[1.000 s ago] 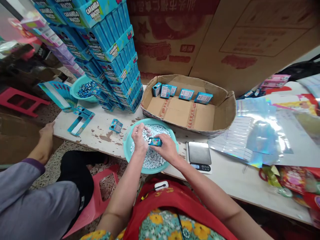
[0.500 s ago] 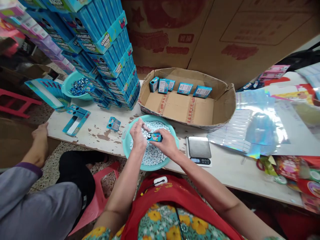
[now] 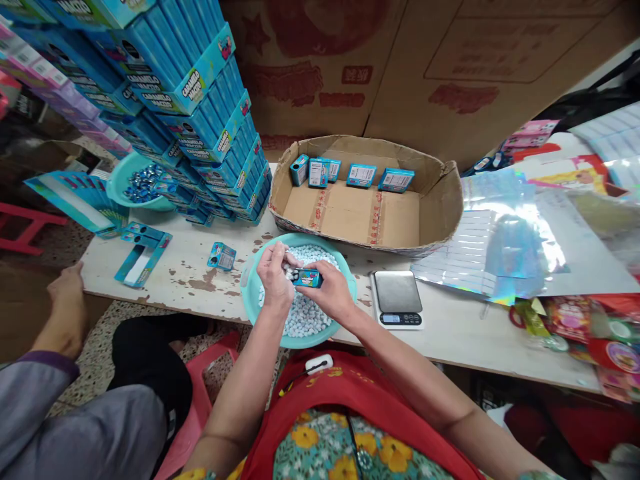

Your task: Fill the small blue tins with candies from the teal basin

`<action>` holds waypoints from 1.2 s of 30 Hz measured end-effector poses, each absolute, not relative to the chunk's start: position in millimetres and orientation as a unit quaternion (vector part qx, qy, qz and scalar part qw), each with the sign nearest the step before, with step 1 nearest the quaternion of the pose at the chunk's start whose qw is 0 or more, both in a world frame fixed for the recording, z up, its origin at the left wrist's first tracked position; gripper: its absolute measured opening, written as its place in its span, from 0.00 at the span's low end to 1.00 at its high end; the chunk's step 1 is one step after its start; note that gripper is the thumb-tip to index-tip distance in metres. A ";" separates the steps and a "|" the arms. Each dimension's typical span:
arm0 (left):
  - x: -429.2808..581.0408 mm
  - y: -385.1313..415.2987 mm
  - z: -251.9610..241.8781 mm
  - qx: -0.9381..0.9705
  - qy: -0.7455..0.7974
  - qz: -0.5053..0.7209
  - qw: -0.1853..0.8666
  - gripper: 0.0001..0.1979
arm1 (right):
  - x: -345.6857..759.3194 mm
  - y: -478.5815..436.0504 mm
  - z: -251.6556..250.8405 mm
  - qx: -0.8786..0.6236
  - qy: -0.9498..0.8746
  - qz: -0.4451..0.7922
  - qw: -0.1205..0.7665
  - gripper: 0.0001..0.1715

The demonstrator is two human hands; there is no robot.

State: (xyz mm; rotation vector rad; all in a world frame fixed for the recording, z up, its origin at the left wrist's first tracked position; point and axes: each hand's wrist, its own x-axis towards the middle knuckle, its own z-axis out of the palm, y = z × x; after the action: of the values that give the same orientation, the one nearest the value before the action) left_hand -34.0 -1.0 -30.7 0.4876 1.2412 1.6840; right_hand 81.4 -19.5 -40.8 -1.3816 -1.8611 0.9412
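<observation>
My right hand [image 3: 330, 288] grips a small blue candy box [image 3: 307, 278] by its right end, tilted over a turquoise basin [image 3: 249, 293]. Small pale candies [image 3: 305, 319] fill much of that basin. At the box's left end is my left hand [image 3: 275, 275], its fingers curled around a few of the candies. Some of the candies show between those fingers and the box's opening. How many are in the palm is hidden.
A cut-down cardboard box [image 3: 345, 230] behind the basin holds several blue candy boxes. Right stands a digital scale [image 3: 399, 298]; left, one candy box [image 3: 222, 256]. Tall stacks of display boxes [image 3: 200, 93] rise at back left. Another person's hand [image 3: 67, 303] rests at the table's left edge.
The view has shifted slightly, so the background sits a little farther left. Both hands stay over the basin, and the candy box in my right hand is turned slightly.
</observation>
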 end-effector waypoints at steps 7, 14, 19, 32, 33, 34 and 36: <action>-38.8 -5.1 -25.0 0.220 0.472 0.667 0.533 0.14 | 81.2 -14.4 -53.5 -0.510 -0.680 0.400 0.342 0.17; -76.4 27.8 -97.5 0.392 0.635 0.564 0.353 0.14 | 111.4 -22.2 -34.9 -0.520 -0.618 0.443 0.388 0.20; -44.4 40.7 -151.0 0.589 0.666 0.325 0.323 0.11 | 130.5 -23.4 -31.5 -0.559 -0.597 0.425 0.388 0.22; -54.2 -7.4 -137.1 0.432 0.738 0.362 0.371 0.14 | 130.5 -23.0 -51.1 -0.584 -0.644 0.383 0.312 0.20; -53.4 -7.7 -127.4 0.393 0.724 0.405 0.397 0.15 | 128.4 -22.5 -50.8 -0.575 -0.656 0.379 0.311 0.19; -51.9 -8.1 -115.6 0.344 0.697 0.460 0.430 0.15 | 125.8 -22.0 -50.4 -0.564 -0.668 0.374 0.310 0.18; -47.5 -9.6 -88.5 0.245 0.607 0.573 0.494 0.15 | 118.5 -21.7 -50.0 -0.544 -0.696 0.361 0.299 0.17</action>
State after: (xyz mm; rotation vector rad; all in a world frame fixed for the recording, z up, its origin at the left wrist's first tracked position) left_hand -47.5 -9.6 -88.5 0.5929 1.4708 1.3882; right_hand 118.5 -21.7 -50.0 -1.4458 -1.8478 0.9581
